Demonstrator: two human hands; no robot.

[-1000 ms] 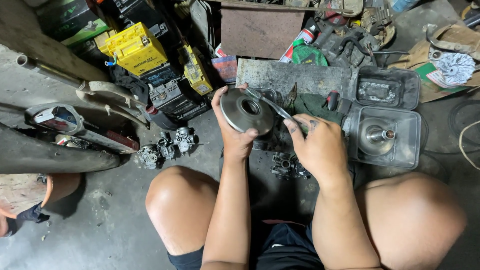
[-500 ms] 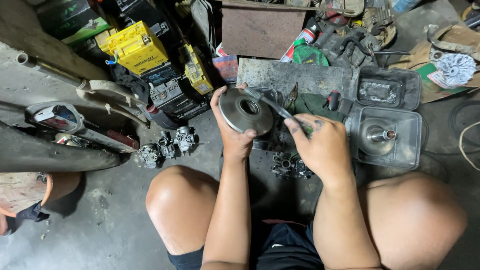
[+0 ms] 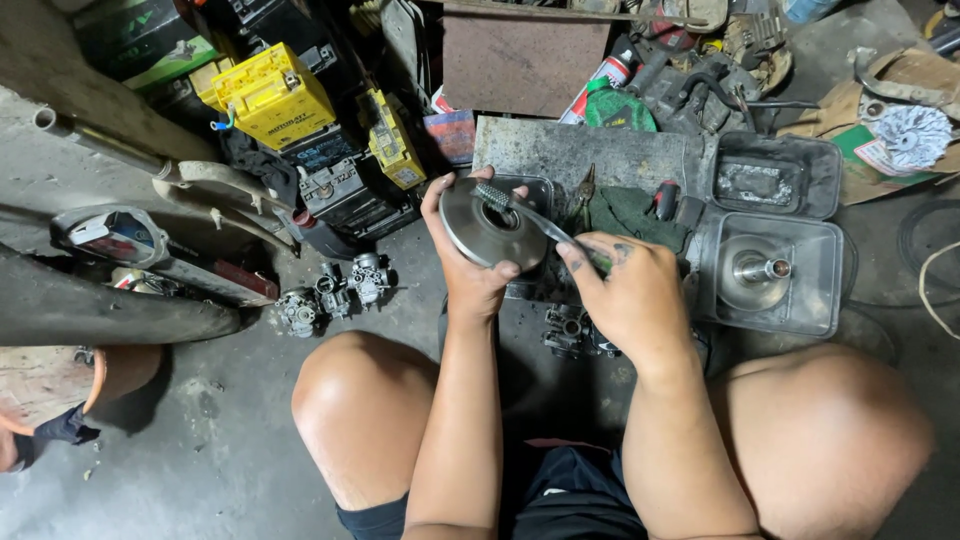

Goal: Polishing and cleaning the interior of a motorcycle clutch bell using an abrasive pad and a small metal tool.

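Cluttered concrete shop floor (image 3: 180,470). Left hand (image 3: 470,270) fingers curled round round grey metal pulley disc (image 3: 492,222); right hand (image 3: 630,295) fingers closed on toothbrush (image 3: 530,215), bristles at hub. Step: scrubbing; next needs disc turned.

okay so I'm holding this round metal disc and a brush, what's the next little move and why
Probably sweep the brush across the hub of the metal disc: its bristles sit at the centre, the left hand grips the disc's rim, and the right hand holds the handle.

Dim, even overhead light; soft shadows under knees; sharp centre, slight wide-angle bending at edges
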